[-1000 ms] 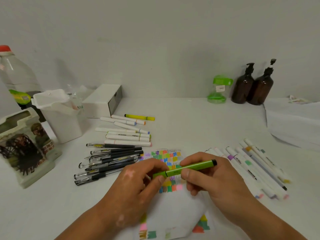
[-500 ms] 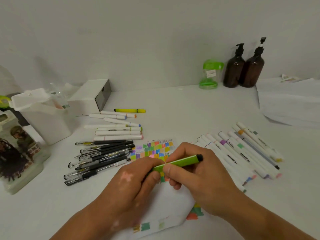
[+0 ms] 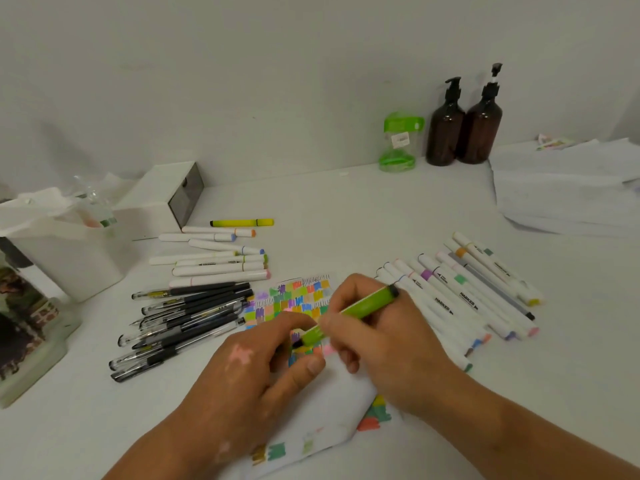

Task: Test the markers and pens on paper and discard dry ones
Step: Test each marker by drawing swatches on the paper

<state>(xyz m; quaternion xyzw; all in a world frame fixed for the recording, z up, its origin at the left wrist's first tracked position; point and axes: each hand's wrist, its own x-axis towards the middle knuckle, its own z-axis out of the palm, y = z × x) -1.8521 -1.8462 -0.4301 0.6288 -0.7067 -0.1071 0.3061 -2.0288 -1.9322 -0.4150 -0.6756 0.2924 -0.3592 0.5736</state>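
My right hand [image 3: 377,344] grips a green highlighter [image 3: 360,311], tip pointing down-left at the test paper [image 3: 318,403]. My left hand [image 3: 256,375] rests on that paper, its fingers curled round the highlighter's tip end and hiding whether a cap is on. Many coloured swatches [image 3: 294,299] fill the paper's far part. Left of the paper lies a bunch of black gel pens [image 3: 187,313]. Beyond them are white markers [image 3: 218,265] and a yellow highlighter [image 3: 242,223]. A second row of white markers [image 3: 460,292] lies to the right.
A white bin [image 3: 62,244] and a white box [image 3: 162,199] stand at the back left, a picture-printed container [image 3: 24,327] at the left edge. Two brown pump bottles [image 3: 464,129] and a green container [image 3: 398,143] stand by the wall. Stacked white paper [image 3: 568,188] lies at the right.
The view has shifted. The highlighter has tilted from nearly level to tip-down over the swatches, and both hands have closed in near its tip.
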